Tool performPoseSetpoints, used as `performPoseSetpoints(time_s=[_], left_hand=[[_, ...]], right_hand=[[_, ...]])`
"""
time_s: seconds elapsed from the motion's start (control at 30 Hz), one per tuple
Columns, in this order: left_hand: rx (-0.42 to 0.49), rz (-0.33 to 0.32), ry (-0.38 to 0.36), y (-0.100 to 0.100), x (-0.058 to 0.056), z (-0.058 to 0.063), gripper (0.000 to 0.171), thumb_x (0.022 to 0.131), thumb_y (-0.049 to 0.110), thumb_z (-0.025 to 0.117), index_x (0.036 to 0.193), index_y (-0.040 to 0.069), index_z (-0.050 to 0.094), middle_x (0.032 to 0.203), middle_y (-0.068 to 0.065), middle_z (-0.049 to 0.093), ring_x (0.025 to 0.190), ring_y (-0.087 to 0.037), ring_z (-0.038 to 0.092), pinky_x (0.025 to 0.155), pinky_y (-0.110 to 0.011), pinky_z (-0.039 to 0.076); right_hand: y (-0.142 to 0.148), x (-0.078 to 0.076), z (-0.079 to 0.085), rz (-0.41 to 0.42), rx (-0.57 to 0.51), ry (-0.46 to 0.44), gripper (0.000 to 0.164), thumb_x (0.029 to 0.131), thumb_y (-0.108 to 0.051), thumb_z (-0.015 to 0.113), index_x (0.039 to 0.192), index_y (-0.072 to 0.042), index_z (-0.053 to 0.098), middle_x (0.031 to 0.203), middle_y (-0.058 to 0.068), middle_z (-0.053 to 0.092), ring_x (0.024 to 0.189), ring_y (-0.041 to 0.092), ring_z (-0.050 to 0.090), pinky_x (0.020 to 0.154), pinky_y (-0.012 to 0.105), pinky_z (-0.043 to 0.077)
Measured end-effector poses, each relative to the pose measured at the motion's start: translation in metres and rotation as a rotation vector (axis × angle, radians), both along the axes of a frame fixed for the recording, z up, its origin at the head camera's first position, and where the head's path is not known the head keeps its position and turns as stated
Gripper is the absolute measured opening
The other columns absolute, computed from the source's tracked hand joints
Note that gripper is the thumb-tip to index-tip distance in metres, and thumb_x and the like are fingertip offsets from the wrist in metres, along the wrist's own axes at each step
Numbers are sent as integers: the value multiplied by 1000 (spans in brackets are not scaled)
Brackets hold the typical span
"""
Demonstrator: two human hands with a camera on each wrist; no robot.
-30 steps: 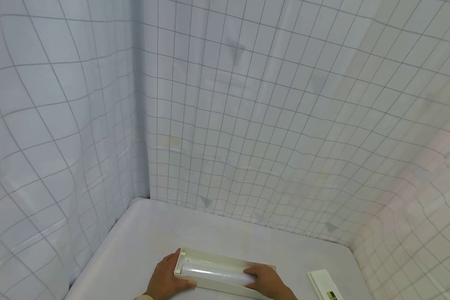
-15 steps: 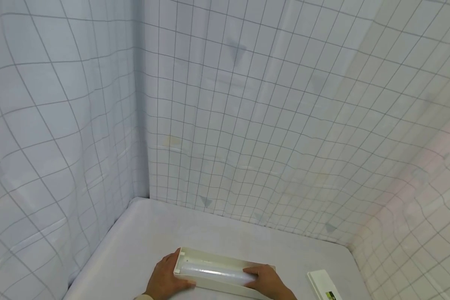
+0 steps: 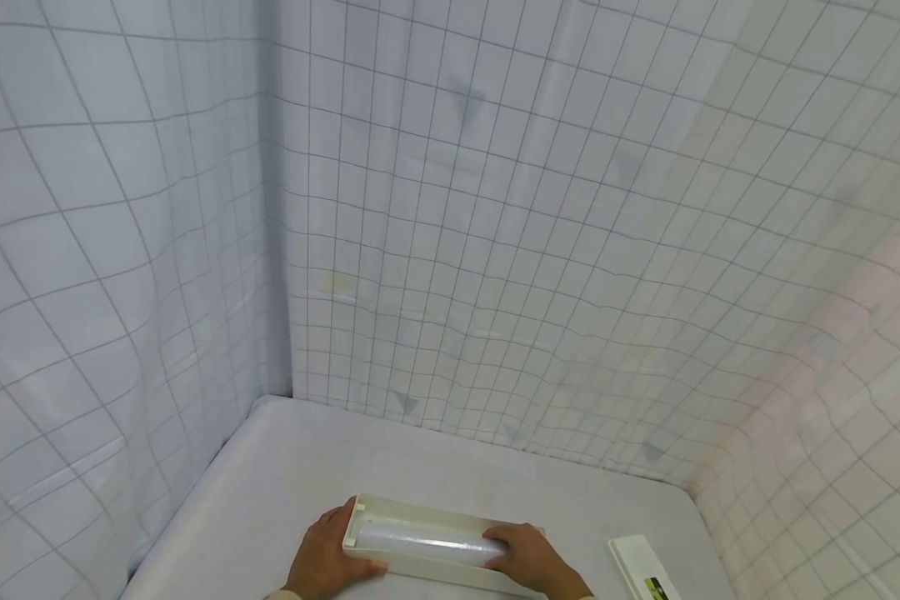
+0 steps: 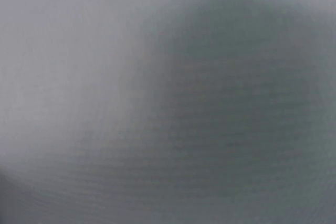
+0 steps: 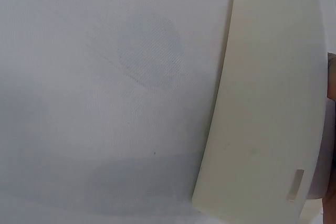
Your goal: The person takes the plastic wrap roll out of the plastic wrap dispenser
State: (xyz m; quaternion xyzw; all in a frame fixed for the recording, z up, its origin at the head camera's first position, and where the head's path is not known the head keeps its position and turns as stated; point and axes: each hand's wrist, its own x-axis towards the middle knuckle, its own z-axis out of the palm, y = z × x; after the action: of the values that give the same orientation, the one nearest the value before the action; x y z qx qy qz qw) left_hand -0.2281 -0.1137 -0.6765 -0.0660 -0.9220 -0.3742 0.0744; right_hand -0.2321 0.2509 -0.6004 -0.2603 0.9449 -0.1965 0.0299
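Observation:
A long off-white plastic box (image 3: 397,507) lies on the white surface in the head view, its top uncovered. Inside it is a shiny, pale roll of plastic film (image 3: 420,540). My left hand (image 3: 324,550) grips the box's left end, fingers behind and thumb along the near side. At the other end, my right hand (image 3: 528,557) reaches over the box and holds the roll's right part, covering it. The right wrist view has the box's smooth outer side (image 5: 262,103) with a small slot near one end. Only a grey blur fills the left wrist view.
A narrow white lid-like piece (image 3: 633,554) with a green and black label lies to the right of the box. White grid-patterned curtains (image 3: 450,250) enclose the white-covered surface (image 3: 300,450) at the back and both sides.
The whole head view has shifted slightly, so everything sits a little further left. Both hands keep their places on the box and roll.

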Motion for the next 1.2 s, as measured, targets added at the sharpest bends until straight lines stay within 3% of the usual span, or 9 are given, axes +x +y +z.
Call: performPoseSetpoints(time_s=[0.3, 0.57, 1.2], left_hand=[[-19, 2, 75, -2, -2, -7, 116, 52, 79, 85, 145, 18, 50, 122, 6, 71, 118, -27, 63, 102, -56, 51], [-26, -5, 8, -2, -1, -9, 124, 53, 80, 83, 151, 15, 44, 131, 1, 67, 129, -31, 56, 108, -61, 43], [-13, 3, 26, -1, 0, -3, 122, 51, 76, 87, 148, 15, 47, 123, 1, 71, 124, -31, 59, 105, -59, 47]], right_hand=[[4, 5, 9, -28, 11, -8, 44, 83, -36, 81, 118, -10, 74, 120, 6, 76, 108, 24, 73, 92, 37, 59], [11, 9, 17, -12, 19, 39, 46, 83, -39, 80, 120, -11, 73, 119, 6, 77, 108, 26, 73, 92, 39, 60], [16, 15, 34, -53, -59, -18, 48, 86, -37, 79, 124, -9, 73, 122, 7, 75, 109, 25, 73, 89, 38, 61]])
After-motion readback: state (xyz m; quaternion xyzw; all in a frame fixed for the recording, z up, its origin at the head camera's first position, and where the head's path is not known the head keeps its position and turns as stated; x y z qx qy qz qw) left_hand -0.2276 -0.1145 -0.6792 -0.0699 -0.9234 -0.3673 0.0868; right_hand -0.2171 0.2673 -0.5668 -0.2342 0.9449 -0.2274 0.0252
